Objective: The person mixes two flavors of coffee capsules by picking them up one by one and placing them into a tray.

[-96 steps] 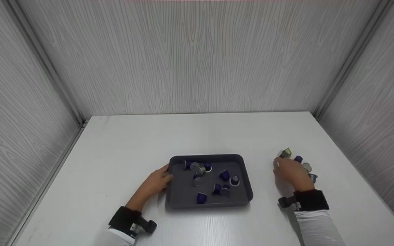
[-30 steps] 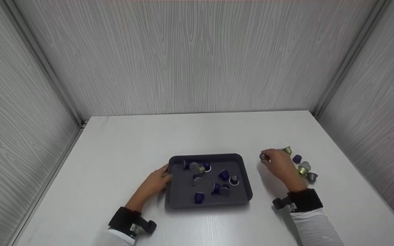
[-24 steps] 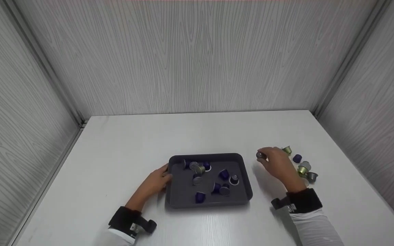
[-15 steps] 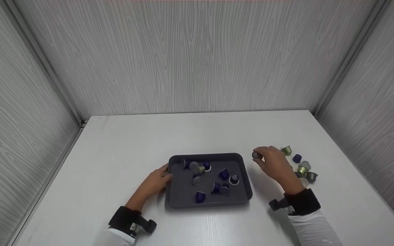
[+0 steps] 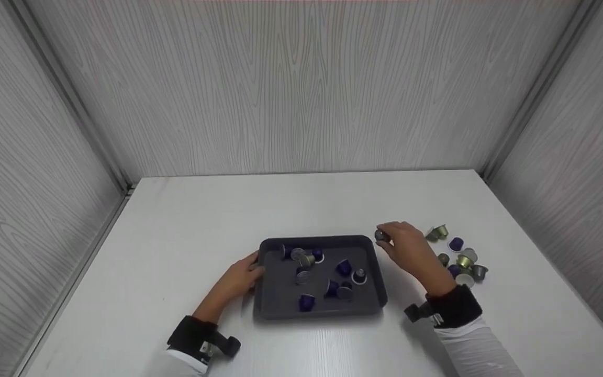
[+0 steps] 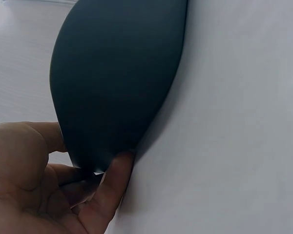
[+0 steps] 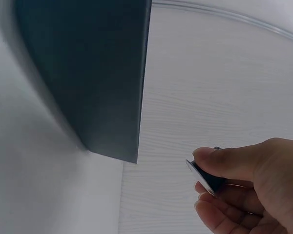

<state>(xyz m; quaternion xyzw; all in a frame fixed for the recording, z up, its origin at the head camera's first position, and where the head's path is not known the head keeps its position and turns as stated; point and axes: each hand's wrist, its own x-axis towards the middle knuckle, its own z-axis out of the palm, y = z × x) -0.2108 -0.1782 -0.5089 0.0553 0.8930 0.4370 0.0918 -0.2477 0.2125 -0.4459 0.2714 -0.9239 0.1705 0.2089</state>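
Your tray (image 5: pixel 380 293) at lower centre of the head view is dark slate grey, and the capsules (image 5: pixel 333 275) in it are mostly deep violet-blue, with a few silver-grey and one olive-gold. The capsule (image 5: pixel 381 235) you pinch in your right hand (image 5: pixel 409 248) is dark grey with a silver rim. The loose capsules (image 5: pixel 461 256) at right mix olive-gold, violet and grey. Your table (image 5: pixel 301 204) is white; the walls (image 5: pixel 301 84) show pale grey wood grain. Your cuffs are black over white sleeves.

The white table (image 5: pixel 312 204) carried a dark tray (image 5: pixel 276 293) and, well to the right of the tray, loose capsules (image 5: pixel 461 256).
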